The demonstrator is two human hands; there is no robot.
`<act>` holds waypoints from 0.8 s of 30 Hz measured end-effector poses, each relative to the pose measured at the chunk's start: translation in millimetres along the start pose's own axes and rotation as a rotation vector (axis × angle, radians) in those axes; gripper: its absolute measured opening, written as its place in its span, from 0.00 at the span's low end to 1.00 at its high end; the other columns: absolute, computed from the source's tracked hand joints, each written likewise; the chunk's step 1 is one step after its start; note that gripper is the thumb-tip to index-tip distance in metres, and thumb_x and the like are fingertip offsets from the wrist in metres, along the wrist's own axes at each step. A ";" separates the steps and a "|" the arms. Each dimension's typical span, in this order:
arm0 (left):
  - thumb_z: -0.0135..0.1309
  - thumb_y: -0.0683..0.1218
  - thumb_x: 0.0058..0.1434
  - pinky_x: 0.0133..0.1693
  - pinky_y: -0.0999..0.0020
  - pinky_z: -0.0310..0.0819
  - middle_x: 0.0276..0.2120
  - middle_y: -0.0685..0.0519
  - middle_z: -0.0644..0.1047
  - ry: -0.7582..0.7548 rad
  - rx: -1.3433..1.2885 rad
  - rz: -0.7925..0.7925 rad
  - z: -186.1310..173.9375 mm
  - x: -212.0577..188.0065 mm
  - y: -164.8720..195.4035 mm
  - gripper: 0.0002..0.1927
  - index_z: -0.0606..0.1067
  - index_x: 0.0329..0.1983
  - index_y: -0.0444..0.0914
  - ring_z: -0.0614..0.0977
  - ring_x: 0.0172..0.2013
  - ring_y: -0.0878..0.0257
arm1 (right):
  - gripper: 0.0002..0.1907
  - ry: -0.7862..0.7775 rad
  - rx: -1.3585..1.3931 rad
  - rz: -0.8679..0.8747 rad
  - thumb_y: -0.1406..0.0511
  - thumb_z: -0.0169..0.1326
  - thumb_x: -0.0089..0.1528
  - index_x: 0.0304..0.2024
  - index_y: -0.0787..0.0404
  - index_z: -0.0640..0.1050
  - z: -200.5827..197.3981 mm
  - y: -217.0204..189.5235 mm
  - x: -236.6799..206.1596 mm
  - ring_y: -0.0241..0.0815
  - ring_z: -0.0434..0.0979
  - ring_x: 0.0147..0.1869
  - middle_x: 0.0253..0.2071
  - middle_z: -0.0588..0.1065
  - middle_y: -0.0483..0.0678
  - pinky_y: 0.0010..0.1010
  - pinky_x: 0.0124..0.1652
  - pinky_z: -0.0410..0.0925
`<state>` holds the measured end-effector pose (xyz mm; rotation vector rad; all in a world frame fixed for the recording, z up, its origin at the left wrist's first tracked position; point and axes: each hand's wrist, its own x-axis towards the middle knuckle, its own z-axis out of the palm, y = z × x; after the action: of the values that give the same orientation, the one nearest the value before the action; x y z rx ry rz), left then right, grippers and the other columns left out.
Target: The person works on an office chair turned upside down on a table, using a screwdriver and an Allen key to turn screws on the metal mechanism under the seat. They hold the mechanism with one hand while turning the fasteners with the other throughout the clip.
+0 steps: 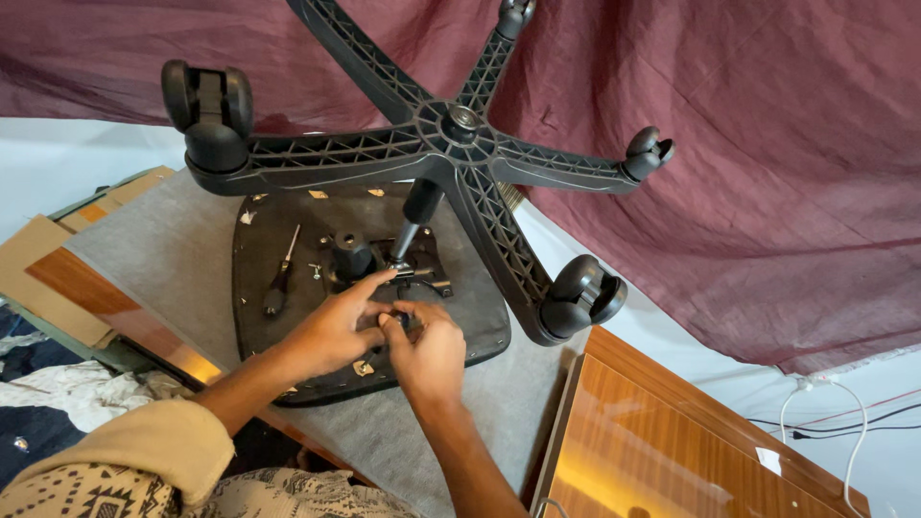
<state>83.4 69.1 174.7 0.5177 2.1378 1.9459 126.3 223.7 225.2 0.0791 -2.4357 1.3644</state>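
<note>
Head view: office chair upside down, seat pan (288, 355) flat on grey felt (173, 249), five-star caster base (451, 144) up in the air, which exposes the tilt mechanism (422, 273). Left hand (331, 331) curled, fingertips on the mechanism plate; right hand (427, 355) pinches a small part beside it, too small to identify. Screwdriver (281, 278) lies on the pan, within reach.

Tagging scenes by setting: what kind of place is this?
Probably a makeshift home or small-workshop repair spot, not a factory line. An upturned black office-chair seat with its five-legged castor base lies on grey felt matting, a maroon cloth backdrop hangs behind, and polished wooden furniture stands beside it.
</note>
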 end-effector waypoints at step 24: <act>0.62 0.37 0.49 0.43 0.68 0.80 0.44 0.45 0.85 0.218 0.387 0.046 14.0 -17.3 18.1 0.26 0.79 0.55 0.36 0.87 0.41 0.63 | 0.19 -0.053 -0.243 0.219 0.55 0.72 0.51 0.32 0.62 0.81 5.9 -6.8 0.3 0.49 0.79 0.33 0.31 0.80 0.51 0.41 0.36 0.70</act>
<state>106.7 76.6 189.6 0.4345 2.6843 1.6785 125.9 215.1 228.1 -0.2197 -2.6993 1.1497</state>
